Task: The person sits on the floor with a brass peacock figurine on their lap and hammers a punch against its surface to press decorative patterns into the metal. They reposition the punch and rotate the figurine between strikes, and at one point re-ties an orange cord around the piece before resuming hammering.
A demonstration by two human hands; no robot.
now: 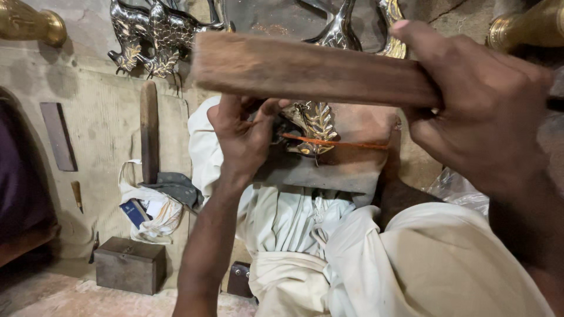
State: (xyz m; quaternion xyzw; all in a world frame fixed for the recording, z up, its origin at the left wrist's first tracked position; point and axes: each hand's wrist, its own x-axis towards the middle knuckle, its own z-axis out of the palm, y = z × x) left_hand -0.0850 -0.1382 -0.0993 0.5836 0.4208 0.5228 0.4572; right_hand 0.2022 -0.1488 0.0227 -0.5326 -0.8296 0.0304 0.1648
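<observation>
Your right hand (482, 100) raised high, fist clenched tight. Left hand (244, 135) lower, fingers curled, probably pinching; forearm straight.

Dim, warm indoor light; motion blur on the wooden bat (305, 69), glare on metal figures (154, 32)

Right hand (482, 105) raised, wooden block (311, 70) in its grip, directly above left hand (244, 138). Left hand on metal leaf piece (314, 123), piece lying on slab (329, 170) across lap. Beyond both hands: metal figures (158, 29) on floor. Left of left hand: wooden stick (148, 129), cloth bag (150, 211), flat bar (59, 136). Nearer than bag, lower left: small box (129, 264).
</observation>
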